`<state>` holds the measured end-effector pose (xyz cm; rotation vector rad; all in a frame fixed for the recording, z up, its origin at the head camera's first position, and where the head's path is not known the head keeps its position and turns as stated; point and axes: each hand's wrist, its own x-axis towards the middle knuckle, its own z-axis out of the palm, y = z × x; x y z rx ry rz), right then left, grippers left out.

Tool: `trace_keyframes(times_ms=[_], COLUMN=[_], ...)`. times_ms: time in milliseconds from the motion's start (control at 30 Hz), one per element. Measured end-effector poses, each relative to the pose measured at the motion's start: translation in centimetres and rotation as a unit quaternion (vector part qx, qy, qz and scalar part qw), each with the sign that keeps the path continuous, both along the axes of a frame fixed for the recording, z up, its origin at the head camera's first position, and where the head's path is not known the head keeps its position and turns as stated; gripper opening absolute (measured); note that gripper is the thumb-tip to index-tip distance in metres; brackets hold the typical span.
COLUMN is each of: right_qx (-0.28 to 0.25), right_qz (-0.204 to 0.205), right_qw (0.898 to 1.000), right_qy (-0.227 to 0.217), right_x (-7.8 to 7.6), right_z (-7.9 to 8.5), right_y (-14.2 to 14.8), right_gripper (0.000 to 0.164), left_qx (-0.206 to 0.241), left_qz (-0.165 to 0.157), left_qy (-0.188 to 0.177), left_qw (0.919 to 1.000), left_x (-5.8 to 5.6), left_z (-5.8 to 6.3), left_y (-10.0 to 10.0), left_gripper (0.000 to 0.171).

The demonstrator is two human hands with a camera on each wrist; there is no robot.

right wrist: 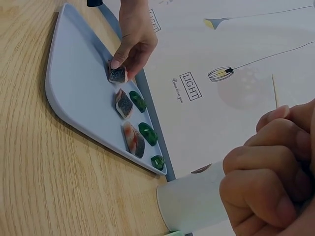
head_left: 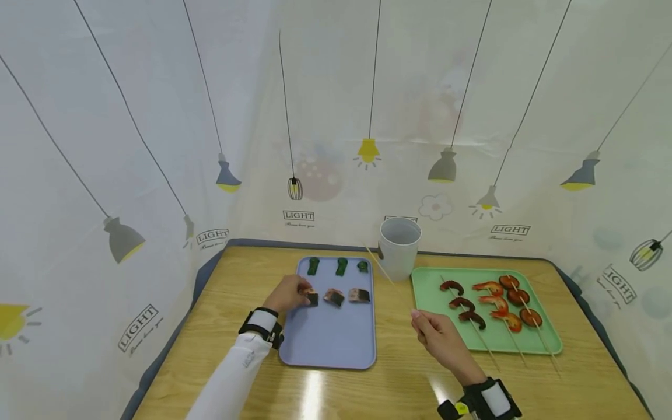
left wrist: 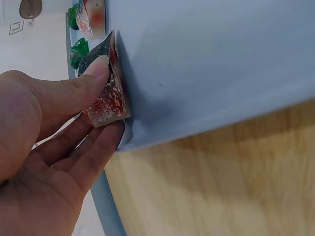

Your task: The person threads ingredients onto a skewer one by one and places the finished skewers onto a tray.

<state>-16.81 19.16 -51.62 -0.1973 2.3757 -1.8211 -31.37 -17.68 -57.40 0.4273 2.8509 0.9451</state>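
Wooden table [head_left: 399, 373]: fish piece [left wrist: 110, 98] pinched at the left of the blue tray [head_left: 331, 341]

On the tray's left side, we see the fish piece between the thumb and fingers of the left hand [head_left: 286, 293], closed just to its thickness; whether it touches the tray, we cannot tell. To its right lie two more fish pieces [head_left: 334, 298]; on the far side, three green vegetables [head_left: 342, 266]. Farther right, we see the right hand [head_left: 441, 339] pinching a thin stick [head_left: 382, 268], other fingers curled. Just beyond the stick stands a white bucket [head_left: 398, 258]. Right of that, a green tray [head_left: 429, 291] bears skewers [head_left: 482, 343] of brown curled pieces [head_left: 462, 303], shrimp [head_left: 496, 303] and round slices [head_left: 518, 297], left to right. Behind hangs a lamp-printed cloth [head_left: 336, 87].
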Motion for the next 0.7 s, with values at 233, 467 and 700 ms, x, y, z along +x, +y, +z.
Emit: trace_keyframes(times_ms=[233,467,700], right_qx=[0.011,0.037,0.044], right_qz=[-0.006,-0.027,-0.037], right_qw=[1.0,0.998,0.998], right_qy=[0.011,0.034,0.032], right_x=[0.0,-0.1,-0.2], right_z=[0.0,0.2,0.6], right_y=[0.0,0.4,1.0], right_gripper=[0.047,0.042,0.041], left_qx=[0.045,0.104,0.171], left_qz=[0.036,0.081,0.095], left_qy=[0.013,0.007,0.025], left_qw=[0.9983,0.9912,0.9803], left_x=[0.6,1.6,2.7], left_z=[-0.5,-0.2,1.9], left_y=[-0.3,-0.2,0.2], left_gripper=[0.022,0.022,0.024])
